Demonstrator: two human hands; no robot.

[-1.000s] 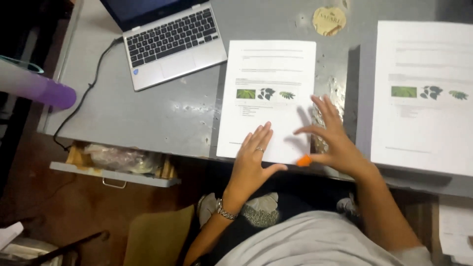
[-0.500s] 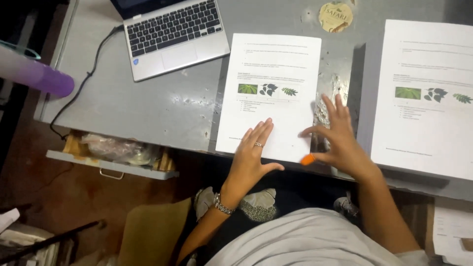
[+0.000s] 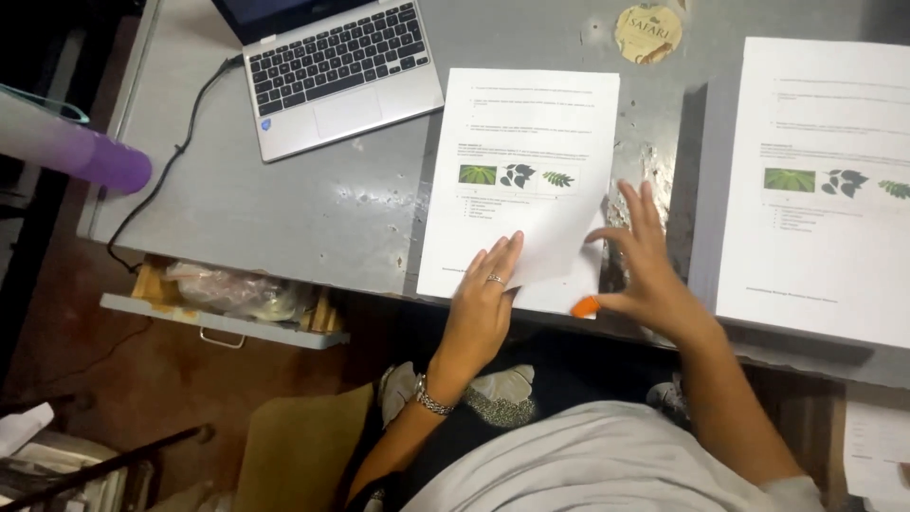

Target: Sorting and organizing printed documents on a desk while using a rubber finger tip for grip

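The right hand [image 3: 654, 270], at lower centre-right of the frame, has its fingers spread and loosely curved. Its index finger and thumb pinch the lower right corner of the top sheet [image 3: 555, 248], which curls up off the small paper pile [image 3: 519, 171] beneath. An orange rubber thumb cover [image 3: 585, 306] sits on that thumb, at the desk's front edge. The left hand [image 3: 485, 308], at lower centre, lies flat with its fingers straight and together, pressing on the bottom of the same pile; it grips nothing. A ring is on one finger and a metal bracelet [image 3: 428, 399] on the wrist.

As a judgement: one sheet is partly peeled from the small pile, its corner raised and the rest still lying flat, so the separating is only begun. The tall paper stack [image 3: 815, 180] at the right of the frame, showing the same kind of page with three small green leaf pictures, lies well apart from both hands.

The grey metal desk [image 3: 284, 209] carries an open laptop [image 3: 327, 71] at upper left, a black cable trailing from it. A round tan sticker [image 3: 646, 33] with a scalloped edge sits at top centre-right. A purple cylinder [image 3: 90, 156] juts in at the left edge. Below it, at lower left, an open drawer [image 3: 223, 308] holds a crumpled clear plastic bag.
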